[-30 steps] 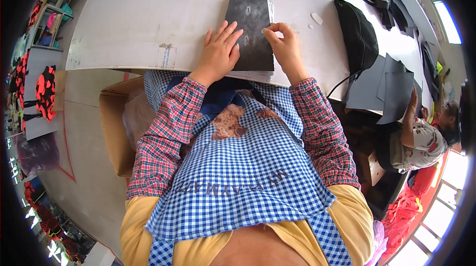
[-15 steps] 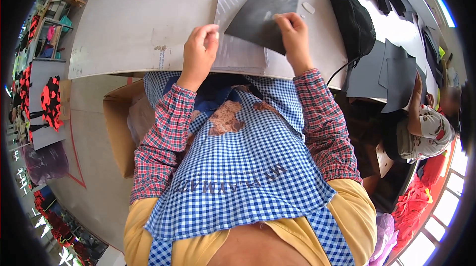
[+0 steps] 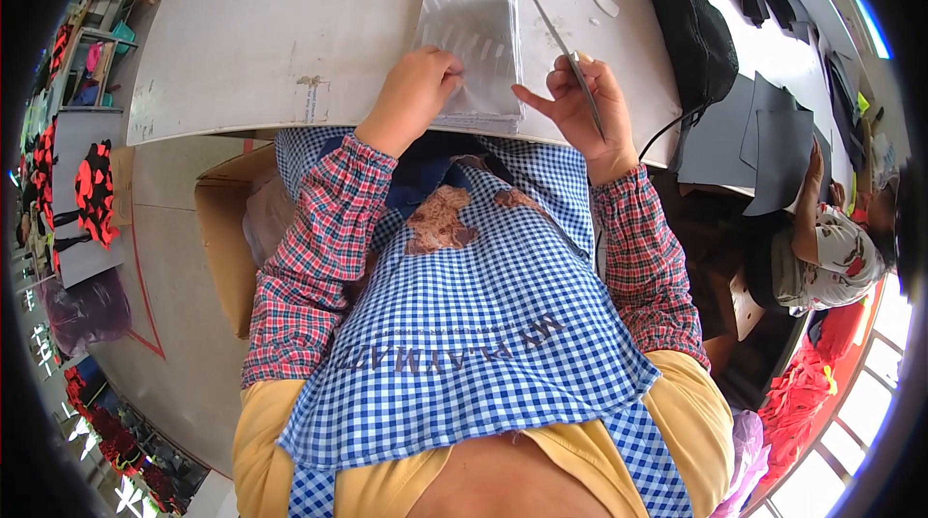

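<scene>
A stack of translucent plastic sheets [image 3: 471,20], rounded at the far end, lies at the table's near edge. My left hand [image 3: 414,93] rests over the stack's left side with its fingers pinched on the top plastic sheet, which creases by the fingertips. To the right of the stack, my right hand [image 3: 588,117] holds a thin dark grey panel [image 3: 553,33], turned nearly edge-on and upright. The thumb and some fingers grip the panel near its lower end, while one finger points toward the stack.
A small white piece [image 3: 606,5] lies right of the panel. Beyond it is a black mesh bag [image 3: 688,40] with a strap. Grey sheets [image 3: 717,146] overhang the table at right, beside another person [image 3: 831,252]. A cardboard box [image 3: 220,238] stands below the table at left.
My right hand has lifted the dark panel off the stack, moved slightly right and turned it edge-on. My left hand has moved right and down onto the plastic sheets.
</scene>
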`<control>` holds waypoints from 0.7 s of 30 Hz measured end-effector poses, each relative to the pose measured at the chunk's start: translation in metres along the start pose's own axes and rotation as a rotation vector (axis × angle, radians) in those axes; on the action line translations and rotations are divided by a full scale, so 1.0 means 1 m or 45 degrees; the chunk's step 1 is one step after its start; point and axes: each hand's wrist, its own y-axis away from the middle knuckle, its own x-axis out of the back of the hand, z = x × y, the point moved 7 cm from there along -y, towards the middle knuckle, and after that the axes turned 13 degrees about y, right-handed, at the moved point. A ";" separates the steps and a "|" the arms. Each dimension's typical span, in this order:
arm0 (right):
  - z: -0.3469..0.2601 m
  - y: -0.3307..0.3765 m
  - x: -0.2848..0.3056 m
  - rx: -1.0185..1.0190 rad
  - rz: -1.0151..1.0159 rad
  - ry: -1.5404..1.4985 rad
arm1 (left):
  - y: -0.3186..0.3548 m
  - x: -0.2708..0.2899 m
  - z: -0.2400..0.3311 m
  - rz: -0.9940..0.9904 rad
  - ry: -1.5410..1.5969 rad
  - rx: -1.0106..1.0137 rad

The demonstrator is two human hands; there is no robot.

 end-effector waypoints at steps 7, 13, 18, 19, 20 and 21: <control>0.028 0.009 -0.025 -0.166 0.098 0.158 | -0.004 0.002 -0.002 -0.012 -0.058 -0.037; 0.043 0.005 -0.022 -0.195 0.174 0.296 | -0.002 0.004 0.002 0.043 0.101 -0.042; 0.034 0.011 -0.028 -0.039 0.304 0.297 | -0.002 0.006 -0.002 0.051 0.194 -0.061; 0.033 0.012 -0.030 -0.038 0.303 0.299 | -0.002 0.006 -0.002 0.060 0.206 -0.062; 0.032 0.013 -0.031 -0.029 0.317 0.292 | -0.002 0.006 -0.003 0.062 0.206 -0.063; 0.031 0.013 -0.031 -0.021 0.331 0.285 | -0.001 0.006 -0.005 0.080 0.228 -0.042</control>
